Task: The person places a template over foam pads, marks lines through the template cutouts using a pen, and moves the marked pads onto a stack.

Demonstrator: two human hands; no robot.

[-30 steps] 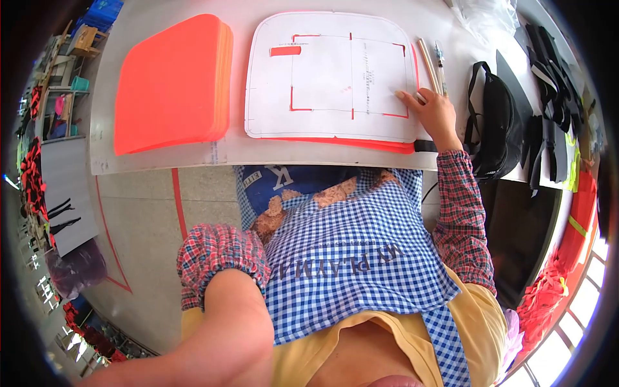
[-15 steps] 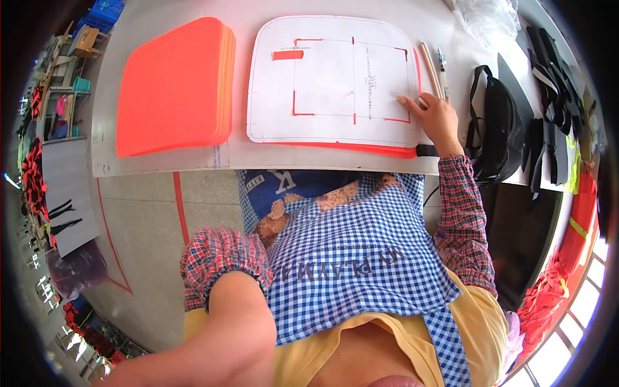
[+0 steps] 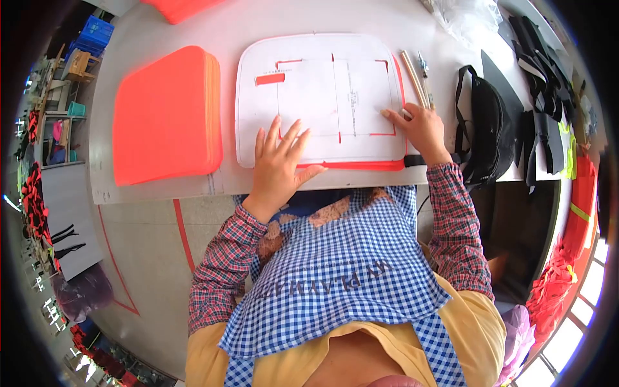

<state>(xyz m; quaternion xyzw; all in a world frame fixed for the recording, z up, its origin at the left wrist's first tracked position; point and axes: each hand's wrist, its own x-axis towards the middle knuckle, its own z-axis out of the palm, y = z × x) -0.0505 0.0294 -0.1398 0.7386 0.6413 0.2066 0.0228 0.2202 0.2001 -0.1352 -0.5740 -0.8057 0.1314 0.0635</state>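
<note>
A white template sheet (image 3: 316, 84) with rounded corners, drawn lines and slots lies on a red-orange panel (image 3: 361, 165), whose edge shows along the front and right. My left hand (image 3: 278, 161) is over the template's front left part, fingers spread. At its right edge is my right hand (image 3: 422, 129), fingers curled in a pinch around something small and whitish, mostly hidden. To the left sits a thick stack of red-orange panels (image 3: 164, 116).
Beyond my right hand, pens (image 3: 424, 77) lie on the grey table (image 3: 155, 26). A black pouch (image 3: 487, 129), black strips (image 3: 541, 64) and a clear plastic bag (image 3: 467, 19) are on the right. Another red-orange piece (image 3: 184, 8) lies at the far edge.
My left hand has come from near my body onto the template, opening its fingers. My right hand stays at the template's right edge. The view has shifted, showing more of the table's far side.
</note>
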